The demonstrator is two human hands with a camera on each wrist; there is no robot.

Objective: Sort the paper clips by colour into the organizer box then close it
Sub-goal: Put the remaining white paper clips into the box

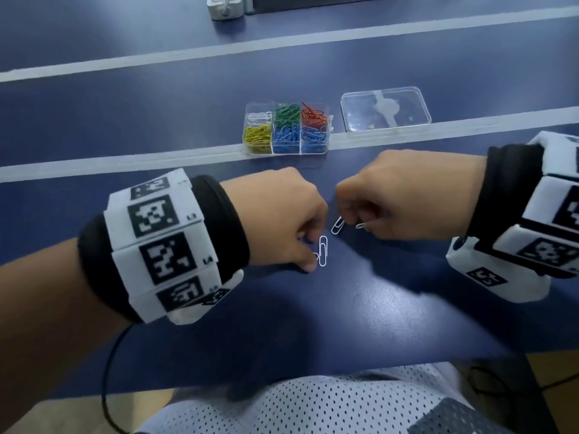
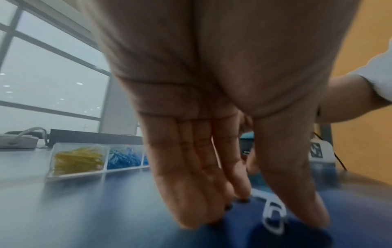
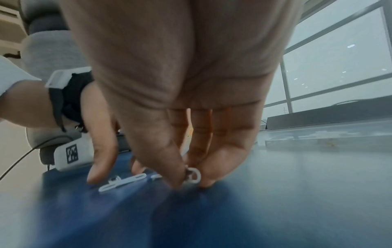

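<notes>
The clear organizer box (image 1: 329, 120) stands open on the blue table, holding white, green, red, yellow and blue clips in separate compartments; its yellow and blue cells (image 2: 78, 161) show in the left wrist view. Its lid (image 1: 385, 111) lies apart to the right. My left hand (image 1: 313, 253) points down, fingertips and thumb on the table either side of a white paper clip (image 1: 322, 255) (image 2: 273, 216) that lies flat. My right hand (image 1: 352, 225) (image 3: 191, 182) pinches another white clip (image 3: 193, 175) between thumb and fingers. A third white clip (image 1: 337, 225) (image 3: 123, 182) lies between the hands.
White tape lines (image 1: 188, 156) cross the table; the box and lid sit on the nearer one. A white power strip (image 1: 224, 6) sits at the far edge. The table's front edge (image 1: 344, 368) is close to my lap, and a black cable (image 1: 108, 371) hangs at the left.
</notes>
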